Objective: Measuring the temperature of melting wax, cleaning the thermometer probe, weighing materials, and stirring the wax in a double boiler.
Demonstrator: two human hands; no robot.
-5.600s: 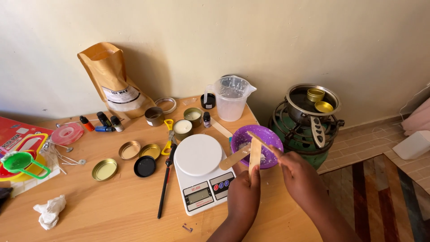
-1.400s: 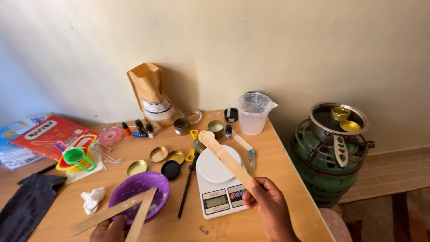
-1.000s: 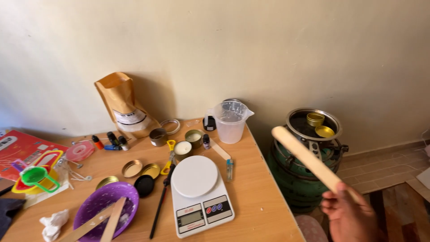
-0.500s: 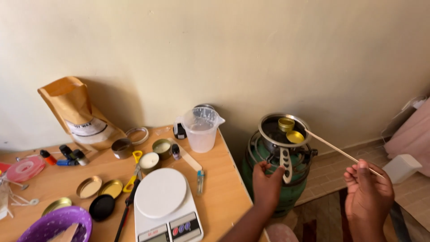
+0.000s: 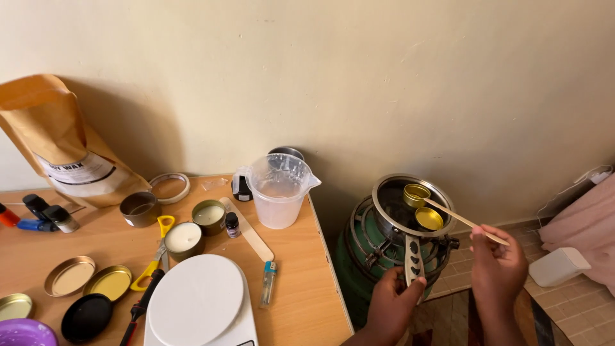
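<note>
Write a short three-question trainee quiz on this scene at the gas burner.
1. True or false: the left hand grips the pan handle.
2. The tip of the wooden stick in the right hand reaches: A) the plastic jug, B) a gold tin in the pan, C) the scale.
3. How many gold tins sit in the pan?

Key: 1 true; 2 B; 3 two.
</note>
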